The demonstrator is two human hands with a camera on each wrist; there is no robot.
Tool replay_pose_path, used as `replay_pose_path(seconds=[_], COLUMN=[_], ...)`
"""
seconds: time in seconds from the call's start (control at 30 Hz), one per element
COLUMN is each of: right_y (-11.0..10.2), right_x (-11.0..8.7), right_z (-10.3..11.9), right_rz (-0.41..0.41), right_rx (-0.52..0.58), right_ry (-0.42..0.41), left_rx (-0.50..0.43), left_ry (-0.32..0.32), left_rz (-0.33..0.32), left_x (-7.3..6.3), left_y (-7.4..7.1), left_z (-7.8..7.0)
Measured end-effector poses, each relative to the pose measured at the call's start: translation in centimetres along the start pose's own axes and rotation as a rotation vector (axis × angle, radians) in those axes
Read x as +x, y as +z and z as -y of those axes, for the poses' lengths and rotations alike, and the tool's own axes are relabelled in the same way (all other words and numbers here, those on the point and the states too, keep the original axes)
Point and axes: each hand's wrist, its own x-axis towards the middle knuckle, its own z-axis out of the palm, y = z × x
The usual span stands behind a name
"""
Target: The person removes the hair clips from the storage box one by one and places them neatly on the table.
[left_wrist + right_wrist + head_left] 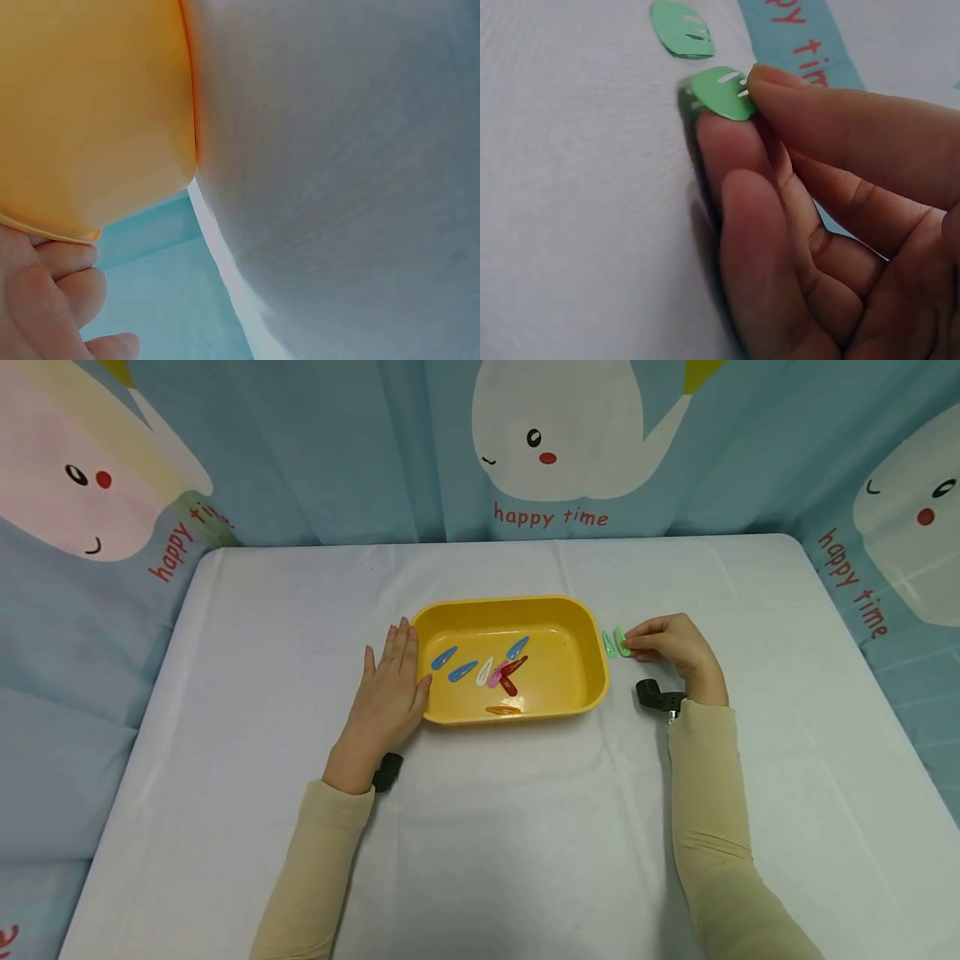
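With thumb and fingertips, my right hand (678, 652) pinches a green snap hair clip (620, 640) close over the white cloth. In the right wrist view this clip (718, 94) stands tilted between the fingers. A second green hair clip (608, 644) lies on the cloth between it and the yellow tray (587, 689). My left hand (386, 693) rests along the tray's left end, fingers straight and thumb at the rim. Inside the tray are three blue clips (462, 672), a white clip (484, 672), a pink clip (497, 675), red clips (509, 685) and orange (503, 710).
The white-covered table (517, 827) extends around the tray on all sides. A blue curtain (337, 460) with printed whales hangs along the far edge and both sides. Small black cameras (658, 696) sit at the wrists.
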Motion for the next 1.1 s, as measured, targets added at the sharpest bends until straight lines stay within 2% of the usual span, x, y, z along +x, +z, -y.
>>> replay_pose_path(seconds=[0.4, 0.73, 1.1], right_y=[0.53, 0.66, 0.65], right_x=[-0.27, -0.4, -0.44], right_z=[0.64, 0.64, 0.55], right_rz=[-0.055, -0.048, -0.053], right_rx=[-0.2, -0.235, -0.209], right_ry=[-0.026, -0.038, -0.026], left_rx=[-0.02, -0.019, -0.016], left_ry=[0.003, 0.003, 0.003], left_rz=[-0.002, 0.0, -0.002], left_x=[-0.14, -0.13, -0.02], left_y=[-0.02, -0.09, -0.13], left_z=[0.01, -0.06, -0.1])
